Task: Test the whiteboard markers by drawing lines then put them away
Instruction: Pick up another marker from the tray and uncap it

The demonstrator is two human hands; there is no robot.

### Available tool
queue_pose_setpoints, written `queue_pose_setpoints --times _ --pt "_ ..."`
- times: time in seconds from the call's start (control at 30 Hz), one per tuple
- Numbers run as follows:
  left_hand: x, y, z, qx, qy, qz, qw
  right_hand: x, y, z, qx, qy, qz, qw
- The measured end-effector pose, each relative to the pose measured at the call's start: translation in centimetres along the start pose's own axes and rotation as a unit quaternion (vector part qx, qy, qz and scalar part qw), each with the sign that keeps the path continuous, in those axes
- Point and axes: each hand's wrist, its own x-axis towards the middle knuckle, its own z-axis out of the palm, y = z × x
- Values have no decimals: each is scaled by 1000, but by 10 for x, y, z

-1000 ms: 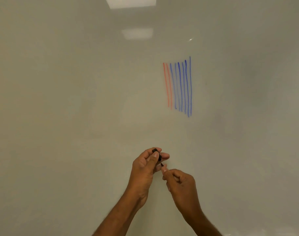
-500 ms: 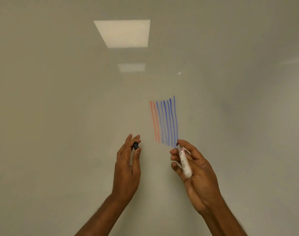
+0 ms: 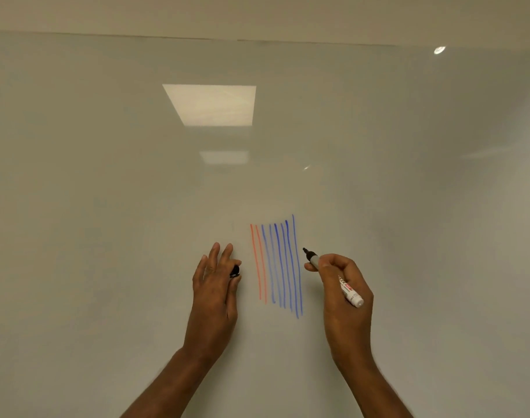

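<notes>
Whiteboard (image 3: 107,236) is being faced, uncapped marker (image 3: 349,292) being gripped by curled right hand (image 3: 345,309) at 3 o'clock of the lines (image 3: 277,263), likely for drawing, cap (image 3: 235,271) being pinched at 9 o'clock by left hand (image 3: 214,294).

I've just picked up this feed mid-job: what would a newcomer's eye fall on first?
The vertical strokes in the middle of the whiteboard: two red lines left of several blue lines. Right of them, the right hand holds an uncapped black-tipped marker aimed at the board, while the left hand pinches a black cap left of the strokes.
</notes>
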Motion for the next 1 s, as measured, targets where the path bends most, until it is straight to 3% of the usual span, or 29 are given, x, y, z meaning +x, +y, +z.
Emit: queue_pose_setpoints --times 0.27,0.57,1.0 --pt "8 -12 13 32 38 36 998 45 15 12 -56 4 -93 994" --pt "8 -20 20 101 92 94 986 71 29 27 -78 -5 -134 988" --pt "8 -21 23 124 116 117 978 0 80 -14 -136 7 -148 980"
